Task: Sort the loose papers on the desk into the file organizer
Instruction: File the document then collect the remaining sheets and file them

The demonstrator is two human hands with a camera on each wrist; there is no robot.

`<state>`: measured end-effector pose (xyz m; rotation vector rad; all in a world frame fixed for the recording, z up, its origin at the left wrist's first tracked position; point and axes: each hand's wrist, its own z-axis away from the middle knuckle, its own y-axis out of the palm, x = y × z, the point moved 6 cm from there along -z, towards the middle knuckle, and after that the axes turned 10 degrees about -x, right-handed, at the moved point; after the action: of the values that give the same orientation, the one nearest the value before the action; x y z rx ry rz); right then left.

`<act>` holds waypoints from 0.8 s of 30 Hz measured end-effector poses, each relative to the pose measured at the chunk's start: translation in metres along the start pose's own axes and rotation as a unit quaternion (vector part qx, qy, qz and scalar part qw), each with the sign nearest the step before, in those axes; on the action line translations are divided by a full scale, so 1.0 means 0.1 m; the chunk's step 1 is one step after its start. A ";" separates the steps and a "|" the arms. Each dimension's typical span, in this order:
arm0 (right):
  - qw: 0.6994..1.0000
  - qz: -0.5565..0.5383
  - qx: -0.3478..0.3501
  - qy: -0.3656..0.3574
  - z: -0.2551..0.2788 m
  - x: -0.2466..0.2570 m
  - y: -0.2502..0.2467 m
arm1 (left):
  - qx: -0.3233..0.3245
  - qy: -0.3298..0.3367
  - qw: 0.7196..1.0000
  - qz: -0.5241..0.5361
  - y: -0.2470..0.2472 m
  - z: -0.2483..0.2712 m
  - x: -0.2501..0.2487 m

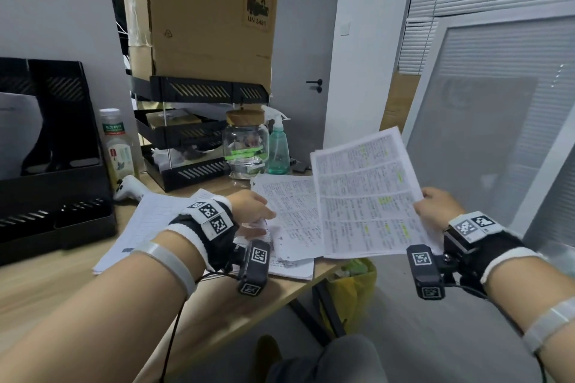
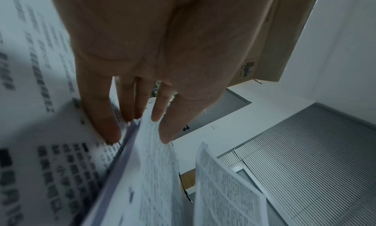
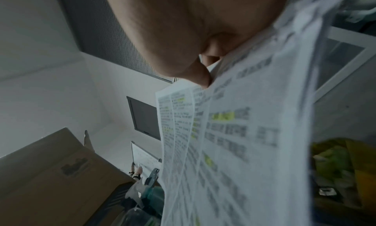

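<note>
The printed sheet (image 1: 364,193) is white, with dense small text in boxed rows and some yellow-green marks. The right hand (image 1: 435,207) pinches its right edge and holds it in the air, above the desk corner. The left hand (image 1: 252,207) lies with straight fingers on the paper pile (image 1: 289,214), on the wooden desk (image 1: 62,283). The black file organizer (image 1: 53,165) stands at far left. Behind are a cardboard box (image 1: 211,9), white walls and a grey door (image 1: 298,71).
</note>
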<state>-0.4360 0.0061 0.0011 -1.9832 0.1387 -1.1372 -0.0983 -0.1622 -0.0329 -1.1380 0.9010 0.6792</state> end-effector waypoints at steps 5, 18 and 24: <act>0.990 0.067 0.122 -0.014 0.11 0.12 0.41 | -0.018 0.017 1.000 0.005 0.11 -0.10 -0.02; 0.996 -0.024 -0.048 0.066 -0.08 -0.38 -0.02 | -0.049 0.018 0.996 -0.069 0.03 -0.12 -0.03; 0.959 -0.174 -0.112 0.196 0.00 -0.70 -0.22 | -0.048 -0.004 0.999 -0.011 -0.09 -0.22 0.08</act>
<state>-0.4830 0.0529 -0.0302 -2.0024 0.1306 -1.8100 -0.0922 -0.1853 -0.0392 -1.2281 0.8549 0.7138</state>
